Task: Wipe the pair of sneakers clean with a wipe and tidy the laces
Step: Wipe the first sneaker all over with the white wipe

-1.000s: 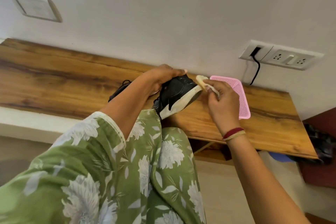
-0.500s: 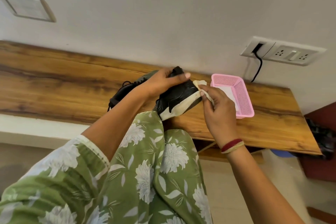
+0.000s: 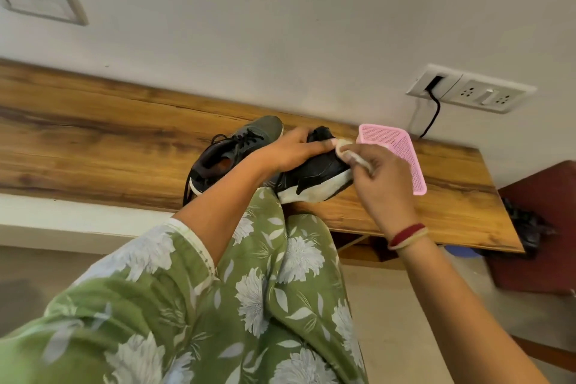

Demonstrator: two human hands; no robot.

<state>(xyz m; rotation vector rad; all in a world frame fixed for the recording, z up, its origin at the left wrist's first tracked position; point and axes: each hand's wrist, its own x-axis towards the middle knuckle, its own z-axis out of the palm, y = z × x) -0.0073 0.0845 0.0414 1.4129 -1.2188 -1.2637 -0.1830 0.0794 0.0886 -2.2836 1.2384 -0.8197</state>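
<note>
A black sneaker with a white sole (image 3: 314, 178) is held above the near edge of the wooden shelf (image 3: 93, 140). My left hand (image 3: 290, 150) grips it from above, fingers curled over its upper. My right hand (image 3: 377, 184) pinches a crumpled white wipe (image 3: 343, 144) against the sneaker's upper, close to my left fingertips. The second sneaker (image 3: 230, 153), grey-black with black laces, rests on the shelf behind my left wrist, its opening facing me.
A pink mesh basket (image 3: 396, 153) sits on the shelf just right of my hands. A wall socket with a black cable (image 3: 436, 103) is above it. My green floral clothing (image 3: 249, 290) fills the foreground. A dark red object stands at the far right.
The view has tilted down, showing more of the second sneaker. My right hand has slid the wipe from the sneaker's end up onto its upper, near my left fingers.
</note>
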